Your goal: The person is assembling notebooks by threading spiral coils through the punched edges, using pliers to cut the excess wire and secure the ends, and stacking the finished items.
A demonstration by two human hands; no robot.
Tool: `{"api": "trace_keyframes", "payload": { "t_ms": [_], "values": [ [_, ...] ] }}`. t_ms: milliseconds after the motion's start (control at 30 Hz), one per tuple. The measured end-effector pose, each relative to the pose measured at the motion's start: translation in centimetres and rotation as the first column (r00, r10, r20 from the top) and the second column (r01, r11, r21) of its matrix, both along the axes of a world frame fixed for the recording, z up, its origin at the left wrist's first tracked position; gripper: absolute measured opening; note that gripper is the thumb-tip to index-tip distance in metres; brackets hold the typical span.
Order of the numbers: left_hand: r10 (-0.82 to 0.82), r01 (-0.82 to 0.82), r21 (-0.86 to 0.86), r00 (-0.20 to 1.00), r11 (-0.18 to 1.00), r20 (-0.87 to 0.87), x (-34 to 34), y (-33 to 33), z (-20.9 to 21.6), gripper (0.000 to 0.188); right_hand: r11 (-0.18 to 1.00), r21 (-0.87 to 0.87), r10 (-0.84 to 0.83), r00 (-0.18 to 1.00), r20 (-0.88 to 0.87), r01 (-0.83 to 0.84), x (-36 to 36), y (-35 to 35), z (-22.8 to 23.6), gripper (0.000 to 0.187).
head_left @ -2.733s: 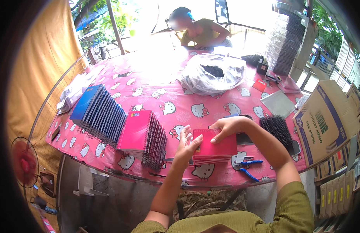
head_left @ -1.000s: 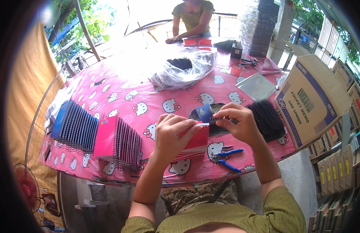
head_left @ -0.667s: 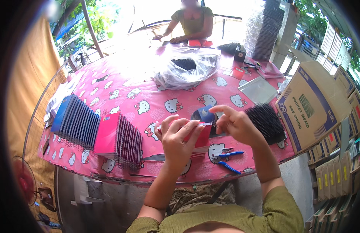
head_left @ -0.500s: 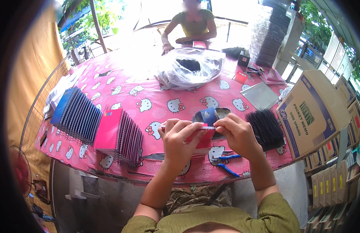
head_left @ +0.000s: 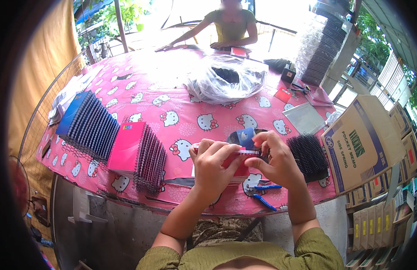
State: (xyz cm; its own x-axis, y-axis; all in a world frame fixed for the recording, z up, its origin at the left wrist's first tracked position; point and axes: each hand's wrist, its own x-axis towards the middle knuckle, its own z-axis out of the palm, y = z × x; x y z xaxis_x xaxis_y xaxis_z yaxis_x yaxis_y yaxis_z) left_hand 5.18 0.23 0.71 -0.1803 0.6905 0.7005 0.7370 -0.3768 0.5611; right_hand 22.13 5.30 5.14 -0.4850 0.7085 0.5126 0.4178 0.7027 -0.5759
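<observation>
We see the left hand [head_left: 215, 164] closed on a red pad [head_left: 249, 152], its pale page edge tipped up. That pad is on the person's side of the clear plastic bag [head_left: 197, 87], our landmark. The right hand [head_left: 278, 162] is half open at the pad's right end, thumb and forefinger parted; we cannot tell whether its curled fingers grip anything small.

Under the hands, nearer the person than the bag, we find more red pads [head_left: 241, 172] and, further right, pliers [head_left: 266, 186] with 2 blue handles spread. Between bag and right hand sits a curved blue piece [head_left: 245, 136]. Black spiral coils [head_left: 308, 157] lie right of the bag and nearer — a brown carton [head_left: 359, 144] stands beyond them, further right. Left of the bag, and nearer, we count 2 spiral-bound stacks: pink notebooks [head_left: 127, 148], then blue notebooks [head_left: 73, 118]. Behind the bag is a co-worker [head_left: 231, 29].
</observation>
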Motion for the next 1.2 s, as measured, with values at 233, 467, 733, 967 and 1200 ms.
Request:
{"api": "trace_keyframes", "payload": {
  "t_ms": [233,467,733,967,1200],
  "values": [
    [0.011,-0.009,0.064,0.999,0.998,-0.033,-0.2,-0.5,0.1,0.021,0.988,0.144,0.063,0.998,-0.014,-0.060,-0.7,-0.3,-0.3,0.014],
    [-0.022,0.021,0.016,1.000,1.000,0.007,-0.3,-0.4,-0.4,0.018,0.986,0.162,0.039,0.999,-0.031,-0.034,-0.5,-0.4,-1.3,0.008],
    [0.003,-0.001,0.062,1.000,0.998,-0.031,-0.2,0.1,0.8,0.029,0.991,0.054,0.079,0.872,0.483,-0.120,5.7,14.1,-8.5,0.039],
    [-0.033,0.033,0.015,0.999,0.999,0.003,-0.8,0.2,-0.1,0.031,0.997,0.019,-0.068,0.776,0.628,0.072,4.7,14.3,-11.7,0.042],
    [-0.037,0.037,0.041,0.999,0.998,0.003,-1.2,0.5,0.4,0.029,0.574,-0.285,0.376,0.557,-0.741,-0.767,3.7,9.6,-5.8,0.034]
  ]
}}
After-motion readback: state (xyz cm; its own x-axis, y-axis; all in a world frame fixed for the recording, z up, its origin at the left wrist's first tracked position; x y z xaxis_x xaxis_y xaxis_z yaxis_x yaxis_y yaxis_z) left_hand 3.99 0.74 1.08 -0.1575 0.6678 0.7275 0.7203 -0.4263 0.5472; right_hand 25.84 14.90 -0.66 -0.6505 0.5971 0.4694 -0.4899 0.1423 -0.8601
